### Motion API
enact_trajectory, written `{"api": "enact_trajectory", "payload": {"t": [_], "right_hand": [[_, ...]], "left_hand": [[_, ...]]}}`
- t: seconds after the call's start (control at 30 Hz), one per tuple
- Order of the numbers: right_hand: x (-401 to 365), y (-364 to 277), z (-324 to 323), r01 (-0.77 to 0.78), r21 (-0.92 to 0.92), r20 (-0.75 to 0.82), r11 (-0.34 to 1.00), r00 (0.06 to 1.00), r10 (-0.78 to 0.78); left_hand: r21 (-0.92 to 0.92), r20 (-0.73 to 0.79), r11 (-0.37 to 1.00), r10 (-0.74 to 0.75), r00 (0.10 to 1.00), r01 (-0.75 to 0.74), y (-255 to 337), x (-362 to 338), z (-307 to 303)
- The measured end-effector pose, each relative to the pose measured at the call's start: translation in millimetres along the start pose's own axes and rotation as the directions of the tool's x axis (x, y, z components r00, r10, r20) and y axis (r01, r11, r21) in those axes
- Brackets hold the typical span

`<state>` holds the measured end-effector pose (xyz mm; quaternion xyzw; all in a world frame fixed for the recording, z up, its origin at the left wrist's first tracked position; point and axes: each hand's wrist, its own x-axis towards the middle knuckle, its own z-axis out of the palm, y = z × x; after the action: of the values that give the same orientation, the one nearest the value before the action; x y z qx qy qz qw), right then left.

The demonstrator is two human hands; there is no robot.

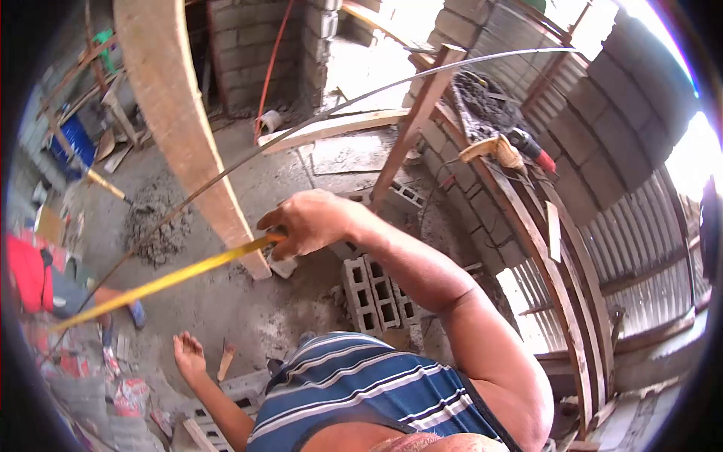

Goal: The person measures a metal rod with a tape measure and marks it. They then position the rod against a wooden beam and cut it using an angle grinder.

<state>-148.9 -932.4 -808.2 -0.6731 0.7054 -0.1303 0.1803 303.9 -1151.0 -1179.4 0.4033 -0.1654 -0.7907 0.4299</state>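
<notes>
My right hand [312, 222] reaches out in the middle of the head view, its fingers closed on one end of a tape measure [177, 270]. The yellow blade stretches down to the left across the view; the tape's case cannot be made out. Close by that hand stands a long wooden plank [181, 113], its lower end just left of the fingers. My left hand [189, 354] hangs low at the left of my striped shirt, fingers apart and holding nothing. A small piece of wood [226, 360] lies to its right.
A thin metal rod [316, 117] crosses the view diagonally. Hollow concrete blocks [373, 294] sit on the floor near my body. At the left is another person in a red shirt [28, 273], near a mortar heap [158, 230]. A power tool [531, 149] rests on timber at the right.
</notes>
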Motion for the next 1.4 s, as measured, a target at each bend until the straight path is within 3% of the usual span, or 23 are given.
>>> {"api": "enact_trajectory", "payload": {"t": [0.13,0.2,0.27,0.3,0.33,0.37,0.4,0.43,0.47,0.5,0.6,0.77,0.8,1.0,1.2,1.27,1.33,1.4], "right_hand": [[1.7,11.6,4.6,0.038,-0.011,-0.057,0.999,0.998,-0.039],[1.6,10.4,3.7,0.060,-0.005,-0.050,0.998,0.997,-0.060],[5.7,8.0,-5.3,-0.005,-0.080,0.111,0.997,0.994,0.014],[7.7,13.5,0.7,-0.003,-0.099,0.113,0.995,0.993,0.015],[12.3,18.1,6.1,0.006,-0.115,0.112,0.993,0.994,0.007],[10.2,9.3,0.8,-0.020,-0.087,0.128,0.996,0.991,0.031],[10.2,10.4,2.2,0.087,-0.055,0.048,0.995,0.995,-0.084],[12.3,9.0,1.4,0.112,-0.041,0.038,0.993,0.993,-0.111],[11.9,3.8,2.6,0.070,0.124,-0.010,0.990,0.998,-0.070],[11.7,5.5,3.5,0.087,0.104,-0.011,0.991,0.996,-0.087],[5.0,-4.5,1.8,0.130,0.069,0.000,0.989,0.991,-0.131],[14.5,-12.3,1.5,0.077,0.138,-0.033,0.987,0.997,-0.073],[16.4,-13.5,2.7,0.135,0.122,-0.054,0.983,0.990,-0.129],[26.3,-23.6,6.3,0.207,0.069,-0.071,0.976,0.977,-0.203],[29.2,-36.4,-2.8,0.085,0.081,-0.063,0.993,0.995,-0.080],[33.3,-30.6,-2.6,0.136,0.064,-0.083,0.989,0.988,-0.130],[30.5,-12.2,1.0,0.196,0.037,-0.128,0.980,0.974,-0.189],[25.5,-1.6,-13.8,0.106,-0.019,-0.075,0.994,0.991,-0.107]], "left_hand": [[0.011,0.049,1.000,-0.018,0.999,0.017,-4.2,14.8,-38.2],[0.004,-0.017,1.000,0.010,1.000,-0.010,-3.8,10.7,-47.0],[0.060,-0.064,0.995,0.090,0.994,-0.086,-18.3,3.0,-43.7],[0.075,-0.120,0.995,0.077,0.990,-0.068,-26.1,3.9,-40.2],[0.398,-0.033,0.908,0.156,0.987,-0.131,-35.1,6.9,-55.0],[0.383,0.027,0.904,0.195,0.980,-0.190,-33.4,-39.9,7.3],[0.320,0.037,0.896,0.312,0.949,-0.307,-44.3,-20.1,-13.7],[-0.341,-0.111,0.938,-0.099,0.989,0.055,-43.7,-3.8,-17.4],[0.110,-0.060,0.940,0.331,0.942,-0.323,-63.8,10.0,-29.2],[-0.189,-0.162,0.977,0.071,0.984,-0.102,-42.7,-25.8,8.3],[-0.100,-0.188,0.978,0.161,0.969,-0.182,-45.8,-43.4,13.4],[-0.092,-0.334,0.983,0.120,0.935,-0.159,-58.3,-49.5,-1.0],[-0.091,-0.339,0.983,0.119,0.933,-0.159,-59.8,-50.0,-7.0],[-0.149,-0.333,0.981,0.071,0.940,-0.127,-66.9,-52.0,-19.5],[-0.138,-0.276,0.985,0.064,0.959,-0.106,-72.1,-44.6,-4.3],[-0.088,-0.290,0.991,0.069,0.955,-0.098,-72.1,-47.8,8.7],[-0.066,-0.200,0.993,0.078,0.977,-0.093,-78.0,-37.5,3.1],[0.025,-0.056,0.995,0.100,0.993,-0.099,-81.8,-21.4,-3.5]]}}
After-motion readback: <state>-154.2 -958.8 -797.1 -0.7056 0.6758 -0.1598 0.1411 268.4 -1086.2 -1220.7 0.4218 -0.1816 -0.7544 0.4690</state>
